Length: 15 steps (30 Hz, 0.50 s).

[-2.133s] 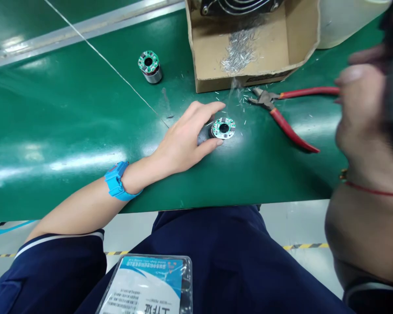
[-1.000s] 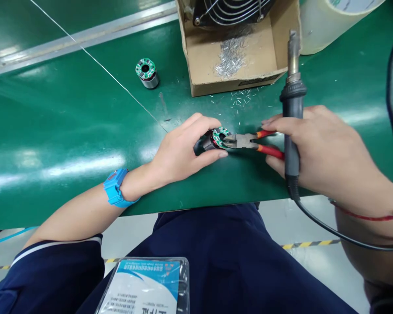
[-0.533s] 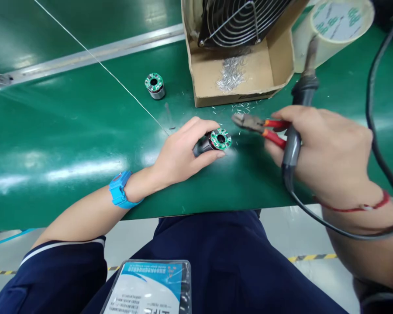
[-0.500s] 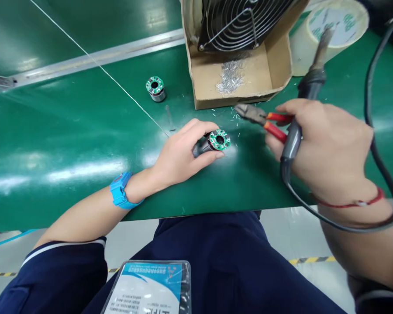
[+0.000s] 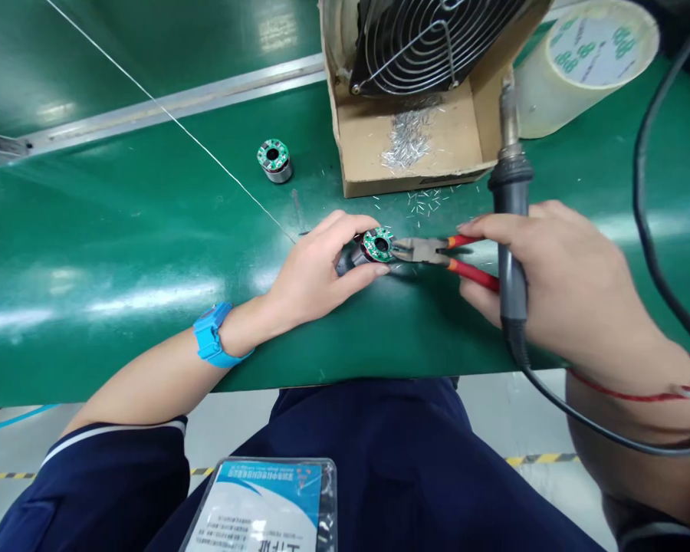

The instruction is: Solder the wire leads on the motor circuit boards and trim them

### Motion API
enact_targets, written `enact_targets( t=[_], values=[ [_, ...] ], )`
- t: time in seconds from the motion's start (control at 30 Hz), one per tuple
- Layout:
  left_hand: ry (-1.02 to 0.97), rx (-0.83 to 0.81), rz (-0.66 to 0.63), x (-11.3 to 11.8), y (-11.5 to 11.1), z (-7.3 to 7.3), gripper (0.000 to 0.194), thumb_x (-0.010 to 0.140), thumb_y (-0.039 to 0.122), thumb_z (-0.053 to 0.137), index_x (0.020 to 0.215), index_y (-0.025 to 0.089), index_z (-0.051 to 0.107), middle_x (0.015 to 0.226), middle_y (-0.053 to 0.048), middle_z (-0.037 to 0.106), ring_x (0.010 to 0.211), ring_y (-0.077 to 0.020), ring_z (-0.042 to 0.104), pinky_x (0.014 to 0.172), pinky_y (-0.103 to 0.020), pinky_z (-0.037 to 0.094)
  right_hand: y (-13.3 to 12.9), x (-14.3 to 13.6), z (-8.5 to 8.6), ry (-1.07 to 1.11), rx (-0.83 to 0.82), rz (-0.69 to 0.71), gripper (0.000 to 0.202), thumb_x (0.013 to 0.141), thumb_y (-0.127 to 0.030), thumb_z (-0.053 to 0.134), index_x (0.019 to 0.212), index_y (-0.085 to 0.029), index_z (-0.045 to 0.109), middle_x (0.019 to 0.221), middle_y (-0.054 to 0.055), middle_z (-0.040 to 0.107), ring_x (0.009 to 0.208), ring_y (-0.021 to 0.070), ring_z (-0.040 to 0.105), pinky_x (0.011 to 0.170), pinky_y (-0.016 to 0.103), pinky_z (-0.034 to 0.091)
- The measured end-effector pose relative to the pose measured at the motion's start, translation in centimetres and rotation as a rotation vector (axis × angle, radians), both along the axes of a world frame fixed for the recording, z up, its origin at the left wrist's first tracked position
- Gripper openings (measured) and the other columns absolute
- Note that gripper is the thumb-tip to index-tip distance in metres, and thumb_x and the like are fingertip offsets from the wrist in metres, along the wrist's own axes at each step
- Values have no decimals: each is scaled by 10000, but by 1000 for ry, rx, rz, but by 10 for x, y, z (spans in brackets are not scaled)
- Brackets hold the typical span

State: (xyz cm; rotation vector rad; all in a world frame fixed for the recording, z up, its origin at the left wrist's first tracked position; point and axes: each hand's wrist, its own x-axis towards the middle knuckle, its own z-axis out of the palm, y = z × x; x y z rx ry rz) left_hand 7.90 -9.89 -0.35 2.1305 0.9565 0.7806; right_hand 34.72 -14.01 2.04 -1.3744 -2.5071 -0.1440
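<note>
While the left hand (image 5: 313, 264) grips a cylinder (image 5: 361, 253), the right hand (image 5: 569, 280) holds cutters (image 5: 424, 251) at its board (image 5: 371, 247).
Tilted over the table (image 5: 425, 330), the cylinder lies within the left grasp; cutter contact is unclear. The right hand also clasps a soldering iron (image 5: 513, 257). A second cylinder (image 5: 279, 172) stands beyond.

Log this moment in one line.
left hand: holds circuit-board part | right hand: holds red-handled cutters, soldering iron | cutters: tips by held part's rim | second part: stands on green table
</note>
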Motion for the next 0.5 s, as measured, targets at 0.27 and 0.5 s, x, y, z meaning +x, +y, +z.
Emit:
enact_targets(
  t=[0.27, 0.5],
  values=[
    [103, 62, -6, -1, -3, -1, 380, 891, 280, 714, 1237, 189, 585, 1140, -72, 680, 1054, -195, 651, 808, -295, 542, 2, -2, 6, -134, 69, 89, 288, 916, -357, 539, 1091, -140, 614, 751, 44, 467, 750, 234, 443, 640, 360, 400],
    [91, 82, -13, -1, -3, 1, 372, 890, 236, 709, 1233, 152, 594, 1103, -60, 675, 1030, -171, 652, 829, -268, 549, 2, -2, 9, -175, 92, 105, 276, 933, -383, 548, 1075, -155, 611, 734, 24, 429, 744, 213, 428, 634, 335, 379]
  ],
)
